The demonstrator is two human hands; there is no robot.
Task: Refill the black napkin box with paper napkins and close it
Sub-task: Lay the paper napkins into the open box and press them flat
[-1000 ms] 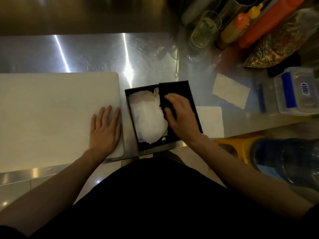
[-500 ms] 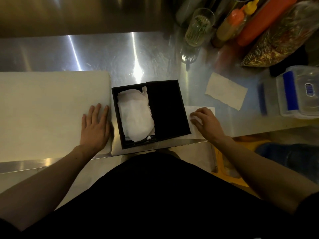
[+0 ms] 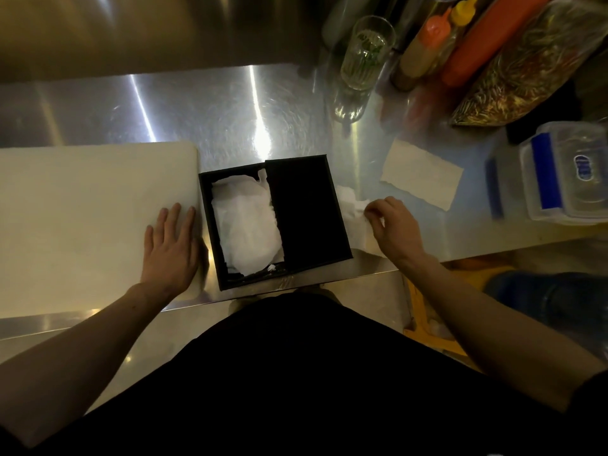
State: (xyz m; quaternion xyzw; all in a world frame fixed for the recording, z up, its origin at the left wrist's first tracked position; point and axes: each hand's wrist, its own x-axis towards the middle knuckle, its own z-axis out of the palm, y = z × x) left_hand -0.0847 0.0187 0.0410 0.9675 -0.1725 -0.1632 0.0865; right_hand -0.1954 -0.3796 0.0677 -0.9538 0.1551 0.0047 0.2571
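Observation:
The black napkin box sits at the counter's front edge, its left half open and showing crumpled white napkins. A black lid covers its right half. Just right of the box lies a white paper napkin, bunched up at one corner where my right hand pinches it. My left hand rests flat, fingers spread, on the white cutting board left of the box. Another flat napkin lies farther right.
A glass with greens, sauce bottles, a bag of dried food and a clear plastic container with blue clips crowd the back right of the steel counter. A yellow stool stands below on the right.
My right hand left the lid, moved right to the napkin beside the box and has pinched its corner, crumpling it. My left hand stayed on the board.

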